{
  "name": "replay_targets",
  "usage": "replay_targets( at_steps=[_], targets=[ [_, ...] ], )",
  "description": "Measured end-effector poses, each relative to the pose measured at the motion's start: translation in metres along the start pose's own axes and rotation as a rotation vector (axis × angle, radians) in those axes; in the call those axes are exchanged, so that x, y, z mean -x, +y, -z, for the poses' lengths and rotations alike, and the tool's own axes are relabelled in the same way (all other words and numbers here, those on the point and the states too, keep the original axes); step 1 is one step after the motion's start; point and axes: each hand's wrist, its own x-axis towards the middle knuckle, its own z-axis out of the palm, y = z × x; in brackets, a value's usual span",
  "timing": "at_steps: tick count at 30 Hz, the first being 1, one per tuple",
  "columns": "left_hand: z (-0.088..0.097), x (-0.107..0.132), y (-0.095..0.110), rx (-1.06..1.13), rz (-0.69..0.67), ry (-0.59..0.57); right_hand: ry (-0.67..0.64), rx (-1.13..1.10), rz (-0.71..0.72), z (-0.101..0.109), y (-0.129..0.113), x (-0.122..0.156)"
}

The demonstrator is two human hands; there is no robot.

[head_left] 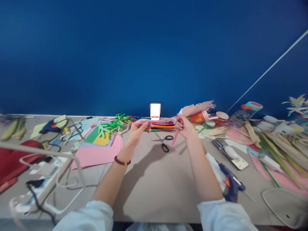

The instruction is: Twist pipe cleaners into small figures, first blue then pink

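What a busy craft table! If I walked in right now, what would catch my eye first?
Your eye would go to the two bare hands at the centre, the left hand and the right hand, pinching a pink pipe cleaner between them. Just behind lies a bundle of multicoloured pipe cleaners, beside a tangle of green ones. A blue hot glue gun sits by the right forearm, and a deep blue wall fills the background.

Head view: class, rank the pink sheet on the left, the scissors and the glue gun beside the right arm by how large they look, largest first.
1. Pink sheet
2-3. Glue gun and scissors: unsure, since the gun looks bigger but lies nearer the camera.
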Motion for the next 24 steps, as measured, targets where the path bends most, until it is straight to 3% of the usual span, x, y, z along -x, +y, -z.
replay_targets(
  at_steps=[6, 11, 18, 24],
  targets=[
    [0.008, -0.007, -0.003, 0.178, 0.054, 0.181, 0.175, -0.065, 0.171, 0.005, -0.002, -0.001],
    [0.013, -0.011, -0.001, 0.177, 0.063, 0.312, 0.148, -0.001, 0.231, 0.004, 0.002, 0.0],
    [0.011, -0.007, -0.002, -0.069, 0.09, 0.284, 0.074, 0.333, 0.261, -0.012, 0.016, 0.008],
    [0.003, -0.004, -0.006, -0.322, 0.051, 0.154, 0.058, 0.531, 0.342, -0.023, 0.031, 0.009]
  ],
)
